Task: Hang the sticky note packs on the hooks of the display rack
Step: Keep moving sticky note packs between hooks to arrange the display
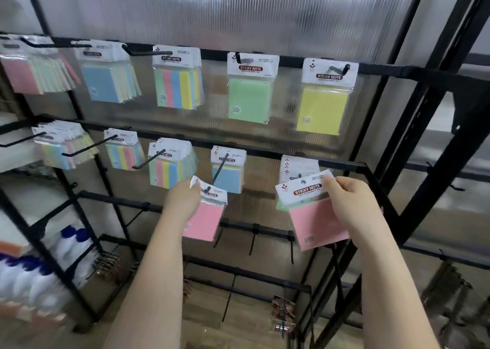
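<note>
Our left hand (183,200) grips a pink sticky note pack (205,216) whose header sits at a hook (221,169) tip on the middle rail. At three o'clock from it, our right hand (350,205) pinches another pink pack (316,224) by its header, before hanging packs (298,167).

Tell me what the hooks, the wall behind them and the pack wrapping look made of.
Hooks: seemingly thin metal rod, matte black.
Back wall: probably ribbed translucent plastic sheet; blurred shapes show through.
Pack wrapping: apparently clear glossy plastic film under a white card header, on the pink pack in the right hand.
</note>
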`<action>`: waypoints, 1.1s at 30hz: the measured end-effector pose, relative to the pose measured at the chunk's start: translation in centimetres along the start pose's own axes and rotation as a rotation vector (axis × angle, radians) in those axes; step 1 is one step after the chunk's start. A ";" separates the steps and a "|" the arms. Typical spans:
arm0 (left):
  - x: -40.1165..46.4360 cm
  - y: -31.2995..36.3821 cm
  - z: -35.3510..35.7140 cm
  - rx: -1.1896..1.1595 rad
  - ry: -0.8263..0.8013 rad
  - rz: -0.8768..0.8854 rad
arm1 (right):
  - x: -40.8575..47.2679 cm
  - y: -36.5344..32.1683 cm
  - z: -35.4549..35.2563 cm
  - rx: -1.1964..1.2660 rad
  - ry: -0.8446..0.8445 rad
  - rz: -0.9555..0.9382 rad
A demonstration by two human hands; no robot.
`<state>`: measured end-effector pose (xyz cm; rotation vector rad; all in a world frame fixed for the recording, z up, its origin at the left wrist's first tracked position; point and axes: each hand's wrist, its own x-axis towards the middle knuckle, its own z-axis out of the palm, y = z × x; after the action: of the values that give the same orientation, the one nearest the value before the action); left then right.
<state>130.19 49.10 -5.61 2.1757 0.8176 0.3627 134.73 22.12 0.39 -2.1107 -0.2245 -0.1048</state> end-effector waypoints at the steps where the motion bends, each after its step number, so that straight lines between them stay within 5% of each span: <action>1: -0.3 -0.1 -0.2 0.001 0.005 -0.006 | -0.2 0.0 0.1 0.000 -0.011 -0.005; 15: -3.2 -3.9 -7.5 -0.115 0.164 0.026 | -6.0 -4.7 3.5 0.225 0.029 -0.006; 33: -4.7 -16.5 -25.9 -0.072 0.371 0.061 | -17.2 -15.6 20.0 0.401 -0.024 -0.057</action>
<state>106.72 68.88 -0.79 2.0986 0.9219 0.8318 114.41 45.10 0.14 -1.7074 -0.2943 -0.0627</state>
